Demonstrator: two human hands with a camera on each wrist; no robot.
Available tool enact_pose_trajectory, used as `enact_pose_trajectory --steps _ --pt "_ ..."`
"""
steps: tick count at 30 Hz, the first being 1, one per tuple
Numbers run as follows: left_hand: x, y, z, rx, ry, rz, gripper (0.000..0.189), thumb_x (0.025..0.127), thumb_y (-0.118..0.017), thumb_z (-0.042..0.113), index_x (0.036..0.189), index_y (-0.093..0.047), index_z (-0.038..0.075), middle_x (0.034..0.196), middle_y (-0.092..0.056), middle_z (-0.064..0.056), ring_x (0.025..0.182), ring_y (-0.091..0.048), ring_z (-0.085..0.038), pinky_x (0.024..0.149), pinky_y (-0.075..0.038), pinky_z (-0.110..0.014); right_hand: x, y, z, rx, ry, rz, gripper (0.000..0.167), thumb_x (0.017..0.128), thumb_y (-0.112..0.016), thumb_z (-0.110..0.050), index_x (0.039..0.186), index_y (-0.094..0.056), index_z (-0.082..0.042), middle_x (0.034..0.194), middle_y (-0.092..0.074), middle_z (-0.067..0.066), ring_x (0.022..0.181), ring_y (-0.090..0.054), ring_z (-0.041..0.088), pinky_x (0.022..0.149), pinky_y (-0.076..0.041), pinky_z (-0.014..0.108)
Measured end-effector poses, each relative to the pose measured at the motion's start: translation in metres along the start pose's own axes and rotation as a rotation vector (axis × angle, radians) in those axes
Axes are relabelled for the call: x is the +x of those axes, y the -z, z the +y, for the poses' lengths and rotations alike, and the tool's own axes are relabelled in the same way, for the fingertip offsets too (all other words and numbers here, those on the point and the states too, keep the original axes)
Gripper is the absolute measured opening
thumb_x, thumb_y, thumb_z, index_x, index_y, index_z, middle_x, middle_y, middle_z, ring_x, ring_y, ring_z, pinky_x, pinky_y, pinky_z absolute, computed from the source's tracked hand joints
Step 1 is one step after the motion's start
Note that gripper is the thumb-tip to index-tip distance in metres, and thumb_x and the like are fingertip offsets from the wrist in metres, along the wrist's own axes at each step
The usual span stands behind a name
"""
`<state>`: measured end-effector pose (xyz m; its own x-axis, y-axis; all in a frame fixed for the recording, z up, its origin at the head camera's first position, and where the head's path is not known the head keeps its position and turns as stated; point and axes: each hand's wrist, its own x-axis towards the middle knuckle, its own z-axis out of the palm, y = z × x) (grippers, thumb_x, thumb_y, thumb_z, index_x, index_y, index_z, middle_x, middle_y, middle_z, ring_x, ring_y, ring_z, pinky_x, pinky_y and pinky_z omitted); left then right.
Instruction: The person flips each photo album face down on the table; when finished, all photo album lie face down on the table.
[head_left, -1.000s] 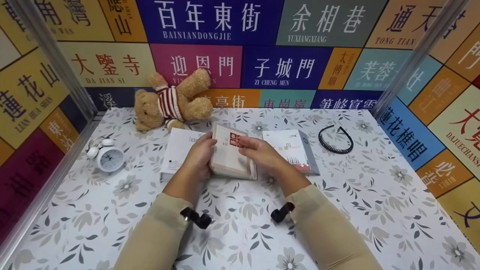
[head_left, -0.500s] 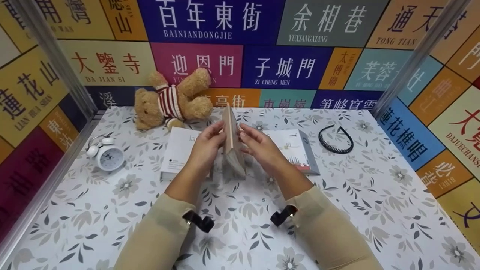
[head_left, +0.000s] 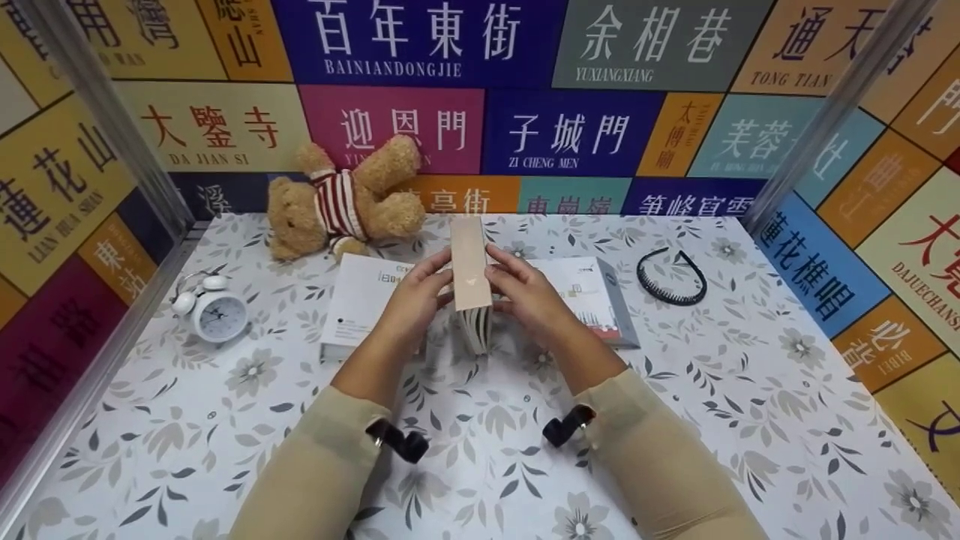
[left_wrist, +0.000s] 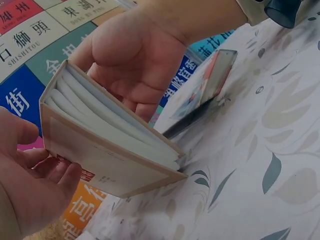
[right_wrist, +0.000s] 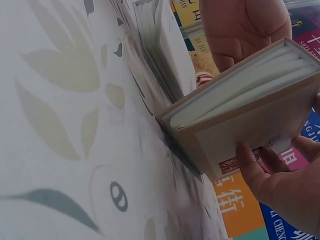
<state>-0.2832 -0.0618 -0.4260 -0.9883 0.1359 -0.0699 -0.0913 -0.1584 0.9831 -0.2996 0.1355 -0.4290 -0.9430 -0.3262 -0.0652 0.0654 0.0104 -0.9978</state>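
A small beige hardcover book (head_left: 471, 266) stands upright between my two hands, its spine facing me in the head view. My left hand (head_left: 411, 301) holds it at one cover; my right hand (head_left: 534, 298) holds the opposite cover. Fingertips of the left hand (left_wrist: 40, 175) lie on a cover with a red label in the left wrist view. Red print also shows beside the fingers of the right hand (right_wrist: 287, 187). Slightly fanned pages (right_wrist: 250, 90) show between the covers. Behind the hands lie a white book (head_left: 356, 307) on the left and another white book (head_left: 592, 292) on the right.
A white twin-bell alarm clock (head_left: 219, 315) stands at the left. At the back left, a teddy bear (head_left: 341, 206) in a striped shirt lies on its side. A black toothed headband (head_left: 675, 300) is at the right. Sign-printed panels (head_left: 570, 135) border the floral tabletop (head_left: 480, 465).
The beige book was tilted with its labelled cover facing up. Both hands have turned it upright, so its spine now faces me. The other objects have stayed in place.
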Motion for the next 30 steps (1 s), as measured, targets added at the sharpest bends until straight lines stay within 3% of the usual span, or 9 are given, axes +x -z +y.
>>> enact_pose_trajectory --steps 5,11,14,20,26,30 --pt "0.004 -0.001 -0.007 -0.007 0.028 -0.031 0.051 0.113 -0.050 0.024 0.163 -0.044 0.013 0.166 -0.049 -0.006 0.155 -0.046 -0.026 0.129 -0.040 -0.048 0.002 0.003 0.002 0.017 0.016 0.019 0.053 0.112 -0.058 -0.024 0.163 -0.047 -0.018 0.161 -0.051 0.009 0.137 -0.061 0.025 0.103 -0.060 0.032" --pt "0.002 0.001 -0.011 0.165 0.015 -0.016 0.053 0.114 -0.050 0.038 0.165 -0.043 0.027 0.171 -0.043 0.001 0.160 -0.039 -0.025 0.130 -0.036 -0.055 0.001 0.005 0.001 0.099 0.001 0.013 0.050 0.112 -0.057 -0.020 0.161 -0.049 -0.014 0.164 -0.051 0.006 0.139 -0.060 0.023 0.103 -0.061 0.031" --pt "0.003 0.003 -0.013 0.219 0.056 0.004 0.056 0.111 -0.053 0.045 0.165 -0.044 0.031 0.173 -0.041 -0.003 0.162 -0.036 -0.028 0.132 -0.033 -0.057 0.003 0.009 0.003 0.119 0.021 0.027 0.049 0.111 -0.058 -0.016 0.159 -0.052 -0.010 0.161 -0.054 0.010 0.133 -0.065 0.023 0.103 -0.062 0.033" --pt "0.005 0.004 -0.017 0.118 0.199 -0.038 0.062 0.114 -0.044 0.047 0.169 -0.034 0.019 0.173 -0.038 -0.013 0.162 -0.035 -0.031 0.133 -0.031 -0.055 0.006 0.019 0.004 0.118 0.072 0.115 0.052 0.102 -0.066 0.000 0.153 -0.056 0.001 0.154 -0.059 0.022 0.132 -0.067 0.024 0.101 -0.061 0.027" --pt "0.008 0.008 -0.019 0.044 0.234 0.002 0.063 0.114 -0.034 0.048 0.166 -0.035 0.011 0.160 -0.047 -0.015 0.145 -0.050 -0.025 0.129 -0.038 -0.043 0.010 0.030 0.005 0.070 0.040 0.151 0.061 0.096 -0.068 0.008 0.155 -0.052 0.002 0.160 -0.054 0.019 0.147 -0.057 0.033 0.105 -0.060 0.026" --pt "0.006 0.008 -0.018 0.007 0.255 0.010 0.068 0.113 -0.035 0.051 0.166 -0.033 0.009 0.169 -0.038 -0.017 0.155 -0.043 -0.027 0.133 -0.032 -0.041 0.011 0.036 0.005 -0.037 -0.037 0.175 0.061 0.099 -0.066 0.003 0.157 -0.052 -0.005 0.160 -0.056 0.012 0.146 -0.058 0.028 0.115 -0.056 0.036"
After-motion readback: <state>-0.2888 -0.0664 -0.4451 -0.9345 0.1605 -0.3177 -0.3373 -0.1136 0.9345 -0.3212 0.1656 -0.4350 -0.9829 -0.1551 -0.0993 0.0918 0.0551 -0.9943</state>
